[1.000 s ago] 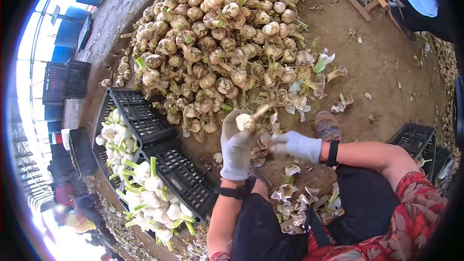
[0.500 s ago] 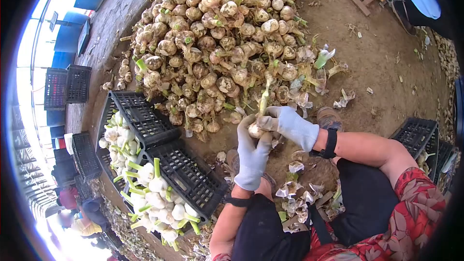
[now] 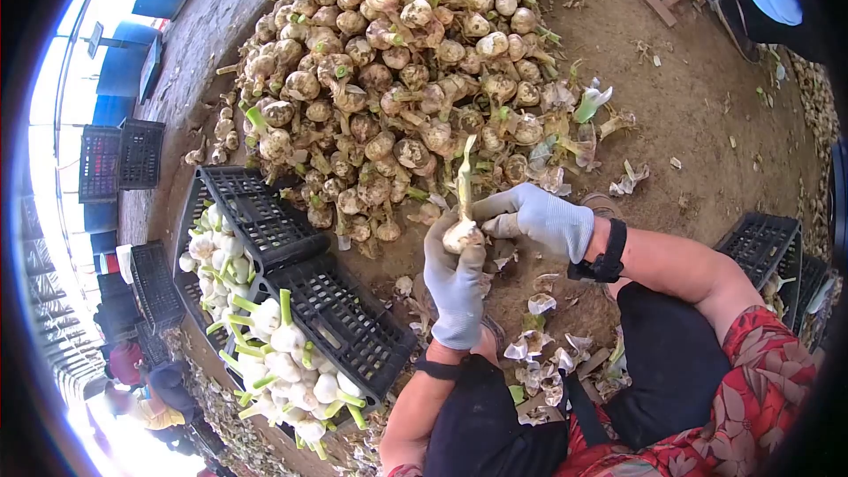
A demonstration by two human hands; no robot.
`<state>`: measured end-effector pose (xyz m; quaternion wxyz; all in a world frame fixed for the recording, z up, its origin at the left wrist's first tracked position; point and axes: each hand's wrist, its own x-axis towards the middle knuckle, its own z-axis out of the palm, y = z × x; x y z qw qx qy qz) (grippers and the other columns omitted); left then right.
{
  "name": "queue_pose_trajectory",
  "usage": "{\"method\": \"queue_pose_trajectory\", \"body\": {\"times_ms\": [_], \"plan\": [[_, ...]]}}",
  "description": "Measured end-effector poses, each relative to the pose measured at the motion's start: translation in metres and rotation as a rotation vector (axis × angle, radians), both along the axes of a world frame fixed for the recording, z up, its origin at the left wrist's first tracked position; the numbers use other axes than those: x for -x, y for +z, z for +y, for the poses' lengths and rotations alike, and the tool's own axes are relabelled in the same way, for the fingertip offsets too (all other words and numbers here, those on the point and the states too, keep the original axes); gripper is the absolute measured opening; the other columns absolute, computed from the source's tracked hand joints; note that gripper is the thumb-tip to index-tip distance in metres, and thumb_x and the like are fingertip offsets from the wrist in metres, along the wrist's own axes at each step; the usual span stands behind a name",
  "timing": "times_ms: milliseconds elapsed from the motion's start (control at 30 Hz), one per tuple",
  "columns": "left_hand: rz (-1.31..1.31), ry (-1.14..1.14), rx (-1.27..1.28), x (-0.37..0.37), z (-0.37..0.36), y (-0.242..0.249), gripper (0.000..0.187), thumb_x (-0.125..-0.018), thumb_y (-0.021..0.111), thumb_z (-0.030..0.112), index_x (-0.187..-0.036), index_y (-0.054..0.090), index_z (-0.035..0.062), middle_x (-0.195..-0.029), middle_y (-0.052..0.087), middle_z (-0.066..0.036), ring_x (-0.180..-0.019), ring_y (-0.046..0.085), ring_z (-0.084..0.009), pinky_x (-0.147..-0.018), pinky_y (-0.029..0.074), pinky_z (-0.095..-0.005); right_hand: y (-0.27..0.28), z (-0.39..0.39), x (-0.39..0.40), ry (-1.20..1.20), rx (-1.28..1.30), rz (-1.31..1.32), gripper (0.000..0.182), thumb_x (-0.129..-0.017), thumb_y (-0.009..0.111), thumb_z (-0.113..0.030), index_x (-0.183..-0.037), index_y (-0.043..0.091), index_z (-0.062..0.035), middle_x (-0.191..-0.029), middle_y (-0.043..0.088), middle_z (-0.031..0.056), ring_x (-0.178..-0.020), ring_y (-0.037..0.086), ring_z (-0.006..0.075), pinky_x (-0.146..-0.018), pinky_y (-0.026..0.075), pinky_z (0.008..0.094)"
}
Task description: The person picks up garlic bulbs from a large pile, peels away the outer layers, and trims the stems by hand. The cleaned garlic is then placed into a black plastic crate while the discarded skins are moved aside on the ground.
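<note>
A garlic bulb [image 3: 463, 237] is held in the gloved left hand [image 3: 455, 291], clamped between thumb and fingers, in front of the knees. Its long stem [image 3: 465, 178] is pointed away from the body, towards the heap of soil-stained garlic [image 3: 380, 115] — the long axis runs nearly straight outward, with the bulb at the near end. The gloved right hand [image 3: 546, 223] is brought in from the right, its fingertips just beside the base of the stem; its thumb and forefinger are bent close to each other, but whether anything is pinched there cannot quite be told. White bulbs [image 3: 287, 362] are piled beside a black crate [image 3: 340, 327] on the left, and loose skins [image 3: 539, 371] are scattered between the legs.
</note>
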<state>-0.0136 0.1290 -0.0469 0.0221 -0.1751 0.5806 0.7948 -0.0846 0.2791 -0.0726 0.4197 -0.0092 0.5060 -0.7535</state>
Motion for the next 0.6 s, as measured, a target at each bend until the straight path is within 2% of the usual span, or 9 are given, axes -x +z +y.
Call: {"method": "queue_pose_trajectory", "body": {"times_ms": [67, 167, 267, 300, 367, 467, 500, 567, 600], "plan": [[0.022, -0.058, 0.038, -0.001, -0.008, -0.009, 0.062, -0.084, 0.075, 0.026, -0.13, 0.045, -0.0007, -0.113, 0.054, -0.007, -0.099, 0.055, -0.0149, -0.089, 0.046, -0.0276, 0.011, 0.002, 0.003, 0.006, -0.127, 0.157, 0.029, -0.092, 0.061, -0.016, -0.115, 0.066, 0.0004, -0.09, 0.068, 0.004, -0.077, 0.061, 0.0077, -0.069, 0.049, 0.0234], [0.209, -0.038, 0.331, 0.002, -0.007, -0.021, 0.056, -0.076, 0.078, 0.014, -0.124, 0.053, 0.0011, -0.117, 0.052, -0.012, -0.106, 0.054, -0.0211, -0.092, 0.044, -0.0297, 0.013, 0.005, 0.01, 0.08, -0.141, 0.078, 0.031, -0.089, 0.063, -0.019, -0.112, 0.066, 0.0024, -0.09, 0.068, 0.0047, -0.074, 0.061, 0.0096, -0.068, 0.051, 0.0257], [0.424, -0.111, 0.984, 0.005, -0.01, -0.016, 0.056, -0.067, 0.079, -0.001, -0.119, 0.058, 0.0027, -0.12, 0.051, -0.01, -0.103, 0.055, -0.0227, -0.089, 0.046, -0.0321, 0.025, 0.004, 0.013, 0.146, -0.254, 0.152, 0.027, -0.087, 0.063, -0.013, -0.108, 0.066, 0.003, -0.092, 0.069, 0.0062, -0.08, 0.06, 0.0111, -0.073, 0.05, 0.0285], [0.39, -0.093, 0.982, 0.004, -0.009, -0.013, 0.055, -0.063, 0.079, -0.004, -0.114, 0.061, 0.0037, -0.113, 0.052, -0.012, -0.101, 0.056, -0.0273, -0.089, 0.046, -0.0352, 0.023, 0.002, 0.013, 0.146, -0.289, 0.213, 0.026, -0.085, 0.062, -0.012, -0.107, 0.066, 0.0027, -0.091, 0.069, 0.0067, -0.08, 0.06, 0.0113, -0.073, 0.05, 0.0288], [0.391, -0.13, 0.98, 0.004, -0.008, -0.005, 0.056, -0.062, 0.079, -0.004, -0.115, 0.061, 0.0031, -0.113, 0.052, -0.012, -0.102, 0.055, -0.027, -0.089, 0.046, -0.035, 0.018, 0.001, 0.011, 0.133, -0.397, 0.297, 0.027, -0.081, 0.062, -0.011, -0.103, 0.067, 0.0023, -0.086, 0.069, 0.0083, -0.079, 0.059, 0.0097, -0.072, 0.049, 0.0284], [0.445, -0.15, 1.009, 0.005, -0.012, -0.004, 0.054, -0.069, 0.078, 0.002, -0.119, 0.059, 0.0037, -0.107, 0.056, -0.011, -0.097, 0.057, -0.0256, -0.086, 0.047, -0.0344, 0.015, 0.0, 0.007, 0.118, -0.407, 0.238, 0.027, -0.08, 0.059, -0.009, -0.103, 0.066, 0.0027, -0.089, 0.068, 0.0126, -0.083, 0.063, 0.018, -0.074, 0.05, 0.0318], [0.473, -0.149, 1.023, 0.005, -0.013, -0.004, 0.052, -0.073, 0.078, 0.005, -0.121, 0.058, 0.0041, -0.103, 0.057, -0.011, -0.095, 0.058, -0.025, -0.084, 0.048, -0.0341, 0.012, -0.003, 0.003, 0.052, -0.474, 0.458, 0.025, -0.079, 0.059, -0.01, -0.1, 0.066, 0.0019, -0.087, 0.068, 0.0138, -0.081, 0.064, 0.023, -0.073, 0.051, 0.0342], [0.107, -0.052, 0.405, 0.0, -0.013, -0.013, 0.046, -0.083, 0.069, 0.016, -0.126, 0.055, 0.0045, -0.103, 0.059, -0.012, -0.088, 0.061, -0.0242, -0.074, 0.051, -0.032, 0.005, -0.01, -0.004, -0.086, -0.599, 0.9, 0.021, -0.078, 0.059, -0.01, -0.095, 0.066, 0.0005, -0.083, 0.066, 0.0164, -0.077, 0.065, 0.0328, -0.069, 0.052, 0.0388], [-0.073, -0.004, 0.095, -0.002, -0.013, -0.015, 0.045, -0.089, 0.064, 0.021, -0.129, 0.054, 0.0046, -0.102, 0.06, -0.013, -0.084, 0.062, -0.0238, -0.069, 0.052, -0.031, 0.004, -0.01, -0.005, -0.078, -0.601, 0.919, 0.021, -0.078, 0.058, -0.01, -0.096, 0.066, -0.0001, -0.084, 0.065, 0.0174, -0.08, 0.064, 0.0356, -0.071, 0.051, 0.0406]]}}
